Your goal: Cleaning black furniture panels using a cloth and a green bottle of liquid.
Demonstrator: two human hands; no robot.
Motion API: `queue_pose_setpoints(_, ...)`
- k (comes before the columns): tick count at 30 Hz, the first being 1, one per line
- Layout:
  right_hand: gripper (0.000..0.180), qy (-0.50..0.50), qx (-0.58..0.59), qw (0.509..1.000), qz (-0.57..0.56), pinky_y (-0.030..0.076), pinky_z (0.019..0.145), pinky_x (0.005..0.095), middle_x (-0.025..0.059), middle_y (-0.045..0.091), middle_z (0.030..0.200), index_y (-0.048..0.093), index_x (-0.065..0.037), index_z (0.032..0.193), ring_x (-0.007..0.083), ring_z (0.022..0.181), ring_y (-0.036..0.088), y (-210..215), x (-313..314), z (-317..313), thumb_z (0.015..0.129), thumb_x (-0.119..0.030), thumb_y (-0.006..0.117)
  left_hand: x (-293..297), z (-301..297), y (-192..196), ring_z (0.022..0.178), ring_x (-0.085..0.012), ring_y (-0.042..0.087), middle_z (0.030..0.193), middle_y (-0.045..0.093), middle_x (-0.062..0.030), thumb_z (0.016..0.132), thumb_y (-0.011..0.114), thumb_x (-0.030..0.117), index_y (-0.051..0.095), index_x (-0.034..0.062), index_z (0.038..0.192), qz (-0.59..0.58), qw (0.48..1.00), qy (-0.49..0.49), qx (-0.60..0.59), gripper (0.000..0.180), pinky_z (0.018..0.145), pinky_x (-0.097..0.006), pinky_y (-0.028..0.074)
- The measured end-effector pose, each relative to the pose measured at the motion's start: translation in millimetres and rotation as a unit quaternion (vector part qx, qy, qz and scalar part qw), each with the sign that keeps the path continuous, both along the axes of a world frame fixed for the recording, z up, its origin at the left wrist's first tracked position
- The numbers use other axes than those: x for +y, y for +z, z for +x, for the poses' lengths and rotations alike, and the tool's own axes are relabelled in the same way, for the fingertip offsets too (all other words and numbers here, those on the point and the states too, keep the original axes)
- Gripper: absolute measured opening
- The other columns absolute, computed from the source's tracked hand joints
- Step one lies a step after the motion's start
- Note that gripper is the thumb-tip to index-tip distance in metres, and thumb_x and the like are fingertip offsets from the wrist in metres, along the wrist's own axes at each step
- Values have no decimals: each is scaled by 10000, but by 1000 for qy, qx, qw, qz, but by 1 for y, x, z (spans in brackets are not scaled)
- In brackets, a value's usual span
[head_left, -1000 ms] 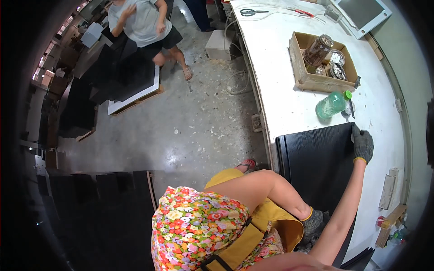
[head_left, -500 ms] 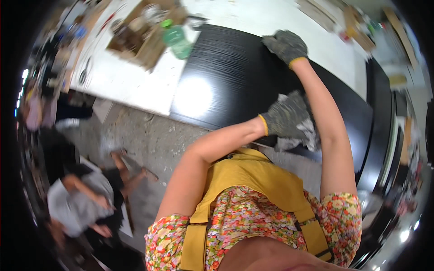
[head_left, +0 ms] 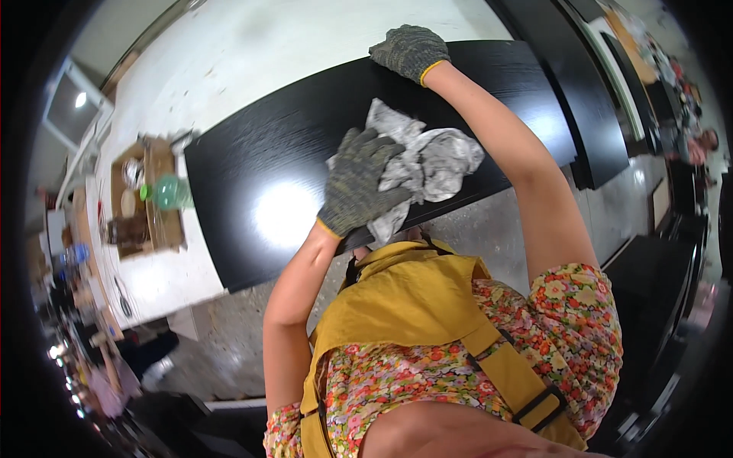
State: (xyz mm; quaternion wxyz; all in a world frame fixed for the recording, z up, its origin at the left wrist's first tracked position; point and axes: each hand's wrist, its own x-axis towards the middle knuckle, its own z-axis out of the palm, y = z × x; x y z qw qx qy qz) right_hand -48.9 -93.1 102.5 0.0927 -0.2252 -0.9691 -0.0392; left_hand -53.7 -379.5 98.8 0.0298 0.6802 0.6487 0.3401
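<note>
A glossy black panel [head_left: 282, 131] with a faint wood grain lies on a white worktop in front of me. On it is a crumpled grey-white rag [head_left: 444, 162], smudged dark. My left hand [head_left: 360, 179], in a dark grey knit glove with a yellow cuff, lies over the rag's left part, fingers stretched and slightly apart, thumb pointing right. At the panel's far edge, my right hand [head_left: 410, 53] wears a matching glove. Its fingers are curled over that edge, fingertips hidden.
On the white worktop [head_left: 164, 299] at left stand a cardboard box [head_left: 163, 221] of jars and a green bottle [head_left: 169, 192]. More dark panels [head_left: 592, 107] lie at right. People [head_left: 111, 382] are at lower left and far right.
The view has turned, so the panel and box sit differently. My left hand has shifted left along the panel, and more of the rag shows. My right hand remains at the far edge.
</note>
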Motion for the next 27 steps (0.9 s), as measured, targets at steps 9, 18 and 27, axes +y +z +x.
queue_pose_setpoints(9,582,-225,-26,972,-62,476,951,440,189,675,1119,696,-40,1087,336,1080,627,33,114,115,860,-542,507,4,7,14,1266,-370,487,1261,603,-107,614,809,343,621,123,1224,-48,999,7,-11,675,1112,-524,317)
queue_pose_setpoints(18,573,-306,-14,949,-76,487,920,449,186,682,1087,706,-47,1057,345,1067,631,40,228,205,835,-551,550,6,9,22,1255,-379,500,1234,621,-89,599,836,279,628,128,1197,-81,996,17,-28,651,1104,-539,326)
queue_pose_setpoints(27,456,-144,115,972,-146,483,919,395,168,704,1002,724,-79,1050,329,977,660,37,217,227,894,-480,574,2,16,22,1205,-397,533,1193,642,-121,630,832,293,656,99,1169,-81,994,55,-42,600,1085,-516,350)
